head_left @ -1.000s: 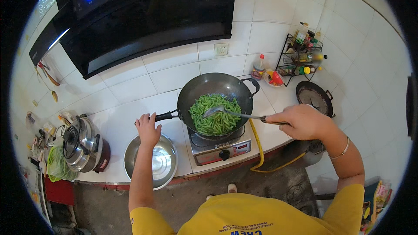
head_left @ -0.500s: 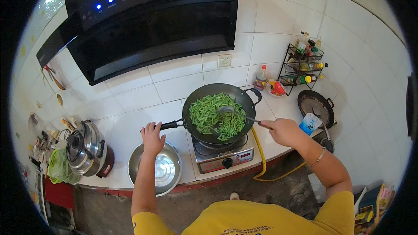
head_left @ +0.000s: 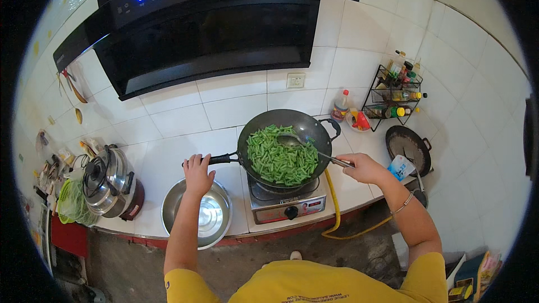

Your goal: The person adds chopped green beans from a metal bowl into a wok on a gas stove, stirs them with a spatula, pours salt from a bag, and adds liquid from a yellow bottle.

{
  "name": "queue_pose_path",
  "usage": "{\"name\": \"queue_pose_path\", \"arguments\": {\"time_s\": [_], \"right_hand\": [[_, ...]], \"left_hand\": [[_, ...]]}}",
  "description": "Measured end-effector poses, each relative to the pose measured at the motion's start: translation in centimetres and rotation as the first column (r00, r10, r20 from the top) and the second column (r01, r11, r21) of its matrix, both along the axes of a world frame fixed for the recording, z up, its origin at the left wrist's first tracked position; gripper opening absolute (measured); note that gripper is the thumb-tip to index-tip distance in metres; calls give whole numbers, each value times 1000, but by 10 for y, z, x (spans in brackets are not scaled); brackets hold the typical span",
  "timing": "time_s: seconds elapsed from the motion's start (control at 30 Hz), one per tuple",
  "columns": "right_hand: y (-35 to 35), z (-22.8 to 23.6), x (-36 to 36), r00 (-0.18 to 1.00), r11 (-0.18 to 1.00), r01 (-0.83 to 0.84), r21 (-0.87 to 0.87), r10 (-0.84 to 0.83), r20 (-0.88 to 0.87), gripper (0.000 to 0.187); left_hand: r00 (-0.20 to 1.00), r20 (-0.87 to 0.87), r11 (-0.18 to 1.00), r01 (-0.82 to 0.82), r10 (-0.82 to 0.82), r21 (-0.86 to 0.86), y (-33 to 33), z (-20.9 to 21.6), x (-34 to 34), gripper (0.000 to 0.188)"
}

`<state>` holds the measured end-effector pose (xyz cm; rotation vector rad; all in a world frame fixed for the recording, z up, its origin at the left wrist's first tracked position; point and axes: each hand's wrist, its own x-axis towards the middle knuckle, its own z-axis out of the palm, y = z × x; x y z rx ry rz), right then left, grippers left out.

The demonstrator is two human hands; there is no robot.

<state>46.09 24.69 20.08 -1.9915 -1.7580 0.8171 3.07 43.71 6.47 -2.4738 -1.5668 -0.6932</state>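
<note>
A black wok (head_left: 314,126) full of chopped green beans (head_left: 275,157) sits on a gas stove (head_left: 286,205). My left hand (head_left: 199,177) is closed over the wok's long black handle (head_left: 224,158), left of the pan. In my right hand (head_left: 364,168) is the handle of a metal cooking spoon (head_left: 331,159), reaching in from the right. The spoon's head rests among the beans near the upper middle, partly sunk in them. Under my left forearm stands a wide steel basin (head_left: 216,213) with nothing visible inside.
Overhead hangs a black range hood (head_left: 213,39). Left is a steel pot with a lid (head_left: 106,185); right are a bottle rack (head_left: 393,98), a sauce bottle (head_left: 339,106), a dark pan (head_left: 407,140) and a white-blue packet (head_left: 401,167). A yellow hose (head_left: 334,202) runs off the counter.
The spoon's head has moved up slightly, and the beans have shifted and heaped toward the lower right. My left hand stays on the handle. The whole view has shifted a little.
</note>
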Motion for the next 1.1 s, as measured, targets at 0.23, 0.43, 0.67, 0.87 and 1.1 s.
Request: {"name": "queue_pose_path", "arguments": {"time_s": [0.23,0.43,0.67,0.87,1.1], "right_hand": [[55,-60,2,956,975,222,18,-214,-202,46],[70,-95,-15,908,839,-399,370,305,288,55],[-28,41,-48,634,911,-408,-60,330,699,43],[-68,108,-34,747,938,-340,58,232,623,38],[-57,91,-60,649,943,-221,-249,333,684,37]], "left_hand": [[1000,9,1000,25,-25,-1,3,2,4,61],[1000,11,999,11,-11,39,6,-2,10,61],[999,32,999,18,-19,33,2,-3,0,58],[1000,28,999,15,-16,36,3,-3,2,58],[999,31,1000,19,-20,21,2,-3,4,59]]}}
